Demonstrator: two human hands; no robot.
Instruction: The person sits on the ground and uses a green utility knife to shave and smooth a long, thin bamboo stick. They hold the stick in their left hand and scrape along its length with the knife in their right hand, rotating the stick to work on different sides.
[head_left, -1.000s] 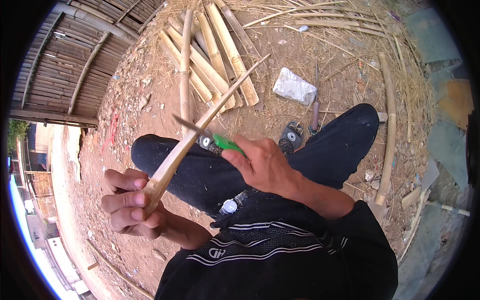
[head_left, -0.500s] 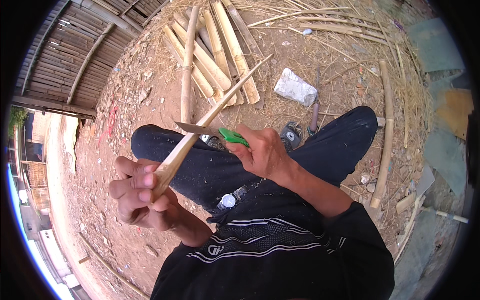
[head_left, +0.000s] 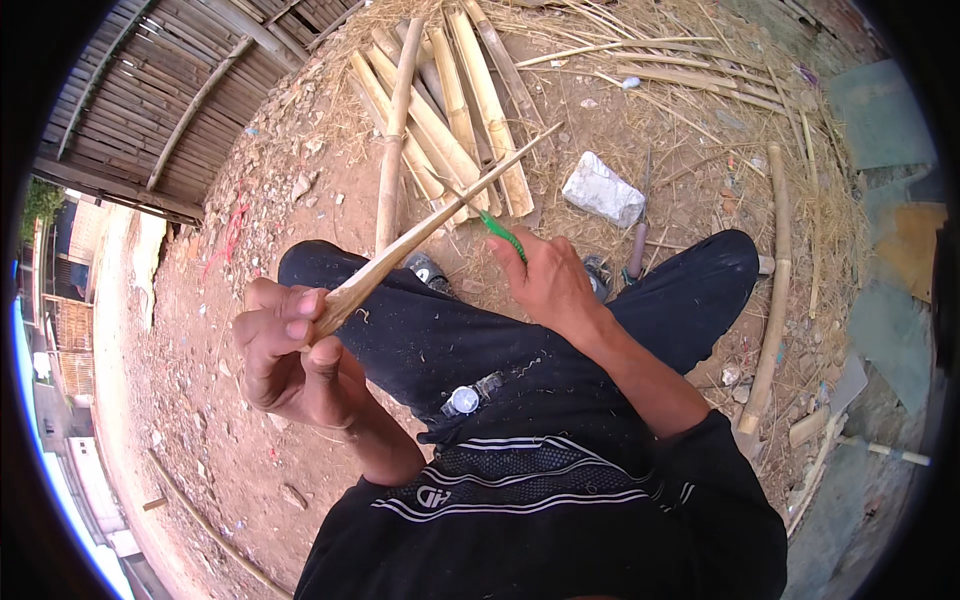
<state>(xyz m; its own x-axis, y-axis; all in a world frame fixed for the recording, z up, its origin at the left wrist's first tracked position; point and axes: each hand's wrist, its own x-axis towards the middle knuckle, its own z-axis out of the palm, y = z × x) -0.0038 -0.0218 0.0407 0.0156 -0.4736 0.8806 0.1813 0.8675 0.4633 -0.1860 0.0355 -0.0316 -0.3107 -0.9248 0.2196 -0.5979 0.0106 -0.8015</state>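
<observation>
My left hand (head_left: 295,350) pinches the thick near end of a split bamboo strip (head_left: 400,245) between thumb and fingers. The strip slants up and away to the right, narrowing to a thin far tip. My right hand (head_left: 550,280) is closed round the green handle of a utility knife (head_left: 503,238). Its blade, seen nearly edge-on, meets the strip a little beyond the middle. Small shavings lie on my dark trousers (head_left: 420,325), and a wristwatch (head_left: 464,400) rests on my lap.
Split bamboo halves (head_left: 485,110) and a round bamboo pole (head_left: 398,140) lie ahead. A whitish stone block (head_left: 603,190) sits beside a long tool with a brown handle (head_left: 637,252). Another pole (head_left: 770,300) lies to my right. A woven bamboo wall (head_left: 150,110) stands at upper left.
My right hand and the knife have moved forward along the strip, toward its thin end. The blade has turned more edge-on. My left hand keeps its hold on the strip.
</observation>
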